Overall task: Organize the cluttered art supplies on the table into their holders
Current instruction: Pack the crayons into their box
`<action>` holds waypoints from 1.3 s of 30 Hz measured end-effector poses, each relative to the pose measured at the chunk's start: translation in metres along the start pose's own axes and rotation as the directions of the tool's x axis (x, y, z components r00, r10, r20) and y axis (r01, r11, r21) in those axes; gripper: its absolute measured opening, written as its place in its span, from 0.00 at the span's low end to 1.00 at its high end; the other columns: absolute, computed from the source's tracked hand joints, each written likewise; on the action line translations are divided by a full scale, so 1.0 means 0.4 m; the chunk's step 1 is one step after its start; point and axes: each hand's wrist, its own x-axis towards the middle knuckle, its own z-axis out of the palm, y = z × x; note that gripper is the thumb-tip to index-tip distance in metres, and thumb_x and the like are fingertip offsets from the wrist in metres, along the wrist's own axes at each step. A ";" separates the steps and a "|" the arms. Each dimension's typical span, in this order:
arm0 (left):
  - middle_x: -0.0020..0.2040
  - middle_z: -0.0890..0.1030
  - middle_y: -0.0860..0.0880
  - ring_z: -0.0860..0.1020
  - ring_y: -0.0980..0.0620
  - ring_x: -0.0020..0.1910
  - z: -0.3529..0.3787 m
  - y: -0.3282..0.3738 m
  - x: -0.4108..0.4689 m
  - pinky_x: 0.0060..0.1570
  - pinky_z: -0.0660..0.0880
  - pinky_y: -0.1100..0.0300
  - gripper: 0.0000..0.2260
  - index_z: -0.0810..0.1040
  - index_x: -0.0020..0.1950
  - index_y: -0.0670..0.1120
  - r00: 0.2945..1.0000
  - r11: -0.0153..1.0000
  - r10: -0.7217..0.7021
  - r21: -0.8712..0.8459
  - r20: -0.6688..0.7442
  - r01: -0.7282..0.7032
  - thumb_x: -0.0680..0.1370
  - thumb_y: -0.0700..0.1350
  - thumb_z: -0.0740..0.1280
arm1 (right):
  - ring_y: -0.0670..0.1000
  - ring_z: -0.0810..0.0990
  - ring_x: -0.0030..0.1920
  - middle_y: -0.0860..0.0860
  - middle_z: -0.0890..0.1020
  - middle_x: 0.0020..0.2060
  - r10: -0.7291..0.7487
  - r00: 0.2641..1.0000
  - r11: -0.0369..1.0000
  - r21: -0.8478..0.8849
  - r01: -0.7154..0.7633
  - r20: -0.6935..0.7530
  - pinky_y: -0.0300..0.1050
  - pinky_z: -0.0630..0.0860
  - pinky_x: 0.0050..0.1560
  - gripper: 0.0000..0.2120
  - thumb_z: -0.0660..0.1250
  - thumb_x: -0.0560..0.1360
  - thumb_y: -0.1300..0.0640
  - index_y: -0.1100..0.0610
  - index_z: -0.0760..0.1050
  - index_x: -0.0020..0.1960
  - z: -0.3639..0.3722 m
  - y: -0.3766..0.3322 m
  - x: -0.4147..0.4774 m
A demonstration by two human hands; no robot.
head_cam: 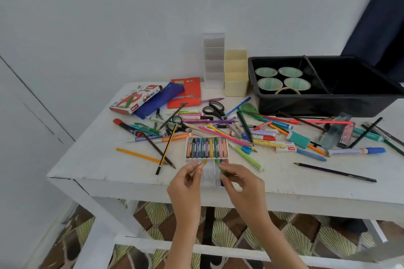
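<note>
The pastel tray (206, 148) lay at the near middle of the surface (98, 159), its far row filled and its near row mostly bare, its near end close to the front edge. The grip of the left hand (185, 183) was closed on a yellow pastel (202, 162), held over the near row at seven o'clock from the tray's middle; the grip of the right hand (242, 183) was closed on a green pastel (218, 162) at five o'clock.

Trouble was judged likeliest at that front edge; a wrist pressed against the tray's near end could tip or drag it over; a pastel let slip could roll off to the floor and break. Too hard a pinch could also snap or smear a soft stick. A yellow-and-black pencil (167, 148) at nine o'clock and a green pen (247, 156) at three o'clock lay just beside the tray and could be knocked by either hand.

Bare room was seen at eight o'clock, and at four o'clock short of a dark pencil (334, 172). The cream holder (236, 85) and the clear holder (213, 61) stood at twelve to one o'clock, and the black bin (328, 105) at two o'clock, all behind dense clutter; a low reach there could sweep pens aside.
</note>
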 end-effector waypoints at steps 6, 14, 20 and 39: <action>0.54 0.81 0.49 0.77 0.59 0.55 0.010 -0.011 -0.014 0.54 0.68 0.78 0.10 0.81 0.55 0.43 0.956 0.949 0.172 0.222 0.237 -0.226 0.75 0.36 0.67 | 0.52 0.81 0.46 0.54 0.83 0.46 -0.197 0.973 0.894 -0.387 0.228 0.117 0.33 0.70 0.56 0.15 0.75 0.65 0.70 0.63 0.82 0.50 0.051 0.036 -0.027; 0.73 0.63 0.49 0.60 0.58 0.71 0.001 -0.021 -0.016 0.59 0.47 0.85 0.20 0.61 0.74 0.43 0.831 0.886 0.086 0.340 0.550 -0.317 0.82 0.42 0.55 | 0.52 0.76 0.42 0.50 0.83 0.43 -0.211 0.963 0.804 -0.530 0.268 0.167 0.43 0.78 0.39 0.18 0.77 0.61 0.69 0.60 0.82 0.50 0.064 0.040 -0.042; 0.73 0.61 0.44 0.63 0.52 0.70 0.013 -0.024 0.005 0.67 0.56 0.68 0.28 0.54 0.74 0.41 0.763 0.773 0.092 0.437 0.640 -0.460 0.77 0.33 0.62 | 0.49 0.73 0.57 0.46 0.82 0.49 -0.124 0.988 0.866 -0.476 0.155 0.097 0.44 0.73 0.57 0.12 0.66 0.70 0.63 0.57 0.82 0.52 0.066 0.043 -0.049; 0.61 0.72 0.55 0.68 0.55 0.61 0.003 -0.026 0.049 0.56 0.65 0.65 0.11 0.73 0.61 0.48 0.791 0.737 0.134 0.474 0.596 -0.482 0.79 0.42 0.61 | 0.38 0.74 0.57 0.48 0.83 0.51 0.033 0.999 0.960 -0.279 -0.026 0.021 0.31 0.69 0.60 0.15 0.62 0.67 0.64 0.57 0.83 0.50 0.056 0.059 -0.028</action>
